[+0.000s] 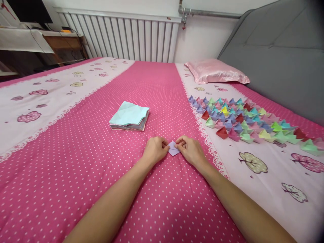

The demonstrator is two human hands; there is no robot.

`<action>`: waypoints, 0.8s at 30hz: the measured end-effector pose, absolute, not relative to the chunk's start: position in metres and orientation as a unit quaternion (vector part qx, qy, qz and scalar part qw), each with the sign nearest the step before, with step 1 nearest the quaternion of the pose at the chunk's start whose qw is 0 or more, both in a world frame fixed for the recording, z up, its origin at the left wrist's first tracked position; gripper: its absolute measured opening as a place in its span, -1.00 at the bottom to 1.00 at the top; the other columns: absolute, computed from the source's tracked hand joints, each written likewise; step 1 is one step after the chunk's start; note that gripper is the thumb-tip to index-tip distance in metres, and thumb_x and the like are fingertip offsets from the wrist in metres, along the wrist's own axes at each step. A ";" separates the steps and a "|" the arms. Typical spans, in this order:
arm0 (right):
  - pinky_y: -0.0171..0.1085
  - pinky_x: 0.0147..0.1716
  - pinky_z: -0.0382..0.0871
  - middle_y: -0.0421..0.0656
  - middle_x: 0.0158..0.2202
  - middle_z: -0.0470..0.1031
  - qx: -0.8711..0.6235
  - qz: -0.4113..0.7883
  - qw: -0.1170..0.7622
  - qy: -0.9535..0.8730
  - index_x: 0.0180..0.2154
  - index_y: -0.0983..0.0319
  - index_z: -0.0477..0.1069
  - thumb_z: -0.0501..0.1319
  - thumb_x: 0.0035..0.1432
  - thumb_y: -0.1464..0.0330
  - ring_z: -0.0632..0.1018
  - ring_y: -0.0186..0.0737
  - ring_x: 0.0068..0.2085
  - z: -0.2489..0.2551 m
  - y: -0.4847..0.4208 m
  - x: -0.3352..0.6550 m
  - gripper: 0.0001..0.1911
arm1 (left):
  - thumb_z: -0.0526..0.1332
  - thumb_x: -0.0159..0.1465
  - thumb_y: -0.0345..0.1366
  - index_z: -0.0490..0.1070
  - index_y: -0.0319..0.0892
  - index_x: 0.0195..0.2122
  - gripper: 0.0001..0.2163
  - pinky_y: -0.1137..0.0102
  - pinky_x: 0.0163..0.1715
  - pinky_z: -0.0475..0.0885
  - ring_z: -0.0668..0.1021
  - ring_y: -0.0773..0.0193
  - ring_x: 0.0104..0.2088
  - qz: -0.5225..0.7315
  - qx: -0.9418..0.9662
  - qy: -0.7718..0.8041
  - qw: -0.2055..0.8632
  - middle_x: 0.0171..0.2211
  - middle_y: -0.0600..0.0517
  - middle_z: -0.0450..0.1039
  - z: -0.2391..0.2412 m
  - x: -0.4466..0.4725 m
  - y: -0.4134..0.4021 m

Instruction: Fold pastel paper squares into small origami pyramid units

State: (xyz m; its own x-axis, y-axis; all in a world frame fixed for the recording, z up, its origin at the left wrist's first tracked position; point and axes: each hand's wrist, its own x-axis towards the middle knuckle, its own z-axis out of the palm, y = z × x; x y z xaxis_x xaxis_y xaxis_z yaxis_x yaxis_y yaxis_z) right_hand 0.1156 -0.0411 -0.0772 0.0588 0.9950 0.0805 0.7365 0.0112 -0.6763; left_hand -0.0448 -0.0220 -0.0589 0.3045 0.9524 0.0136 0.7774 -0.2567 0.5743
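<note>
A small piece of folded purple paper, diamond-shaped, is held over the pink dotted bedspread. My left hand pinches its left corner between thumb and fingers. On the opposite corner, my right hand has a like pinch, with the thumb lying on the paper. A stack of square paper sheets, light blue on top, rests on the bed beyond my left hand. To the right stand rows of folded paper boats in many colours.
A pink satin pillow lies at the far right by the grey headboard. Behind the bed are a white radiator and a pipe with a red valve. A desk with a monitor stands at the far left.
</note>
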 end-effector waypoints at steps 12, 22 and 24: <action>-0.32 -0.47 0.26 -0.21 -0.48 0.50 -0.650 0.258 0.309 -0.645 -0.21 0.22 0.46 0.21 0.02 0.29 0.48 -0.27 -0.46 -0.081 -0.039 0.118 -0.74 | 0.25 0.04 -0.28 0.49 -0.18 -0.39 -0.87 0.46 -0.52 0.21 0.43 0.32 -0.51 0.185 0.725 0.594 0.294 -0.50 0.06 0.46 -0.063 -0.044 -0.020; -0.24 -0.29 0.33 -0.09 -0.27 0.50 -0.535 0.346 0.407 -0.655 -0.43 0.24 0.46 0.27 -0.06 0.25 0.49 -0.19 -0.28 -0.065 -0.037 0.125 -0.82 | 0.19 0.10 -0.36 0.39 -0.23 -0.44 -0.95 0.47 -0.43 0.33 0.47 0.34 -0.45 0.377 0.705 0.433 0.417 -0.48 0.05 0.46 -0.074 -0.044 -0.022; -0.20 -0.20 0.34 -0.07 -0.16 0.48 -0.511 0.388 0.434 -0.633 -0.40 0.23 0.44 0.29 -0.07 0.26 0.50 -0.16 -0.18 -0.061 -0.039 0.124 -0.82 | 0.18 0.11 -0.38 0.39 -0.23 -0.41 -0.96 0.47 -0.42 0.34 0.48 0.33 -0.42 0.406 0.702 0.416 0.411 -0.45 0.04 0.46 -0.071 -0.044 -0.023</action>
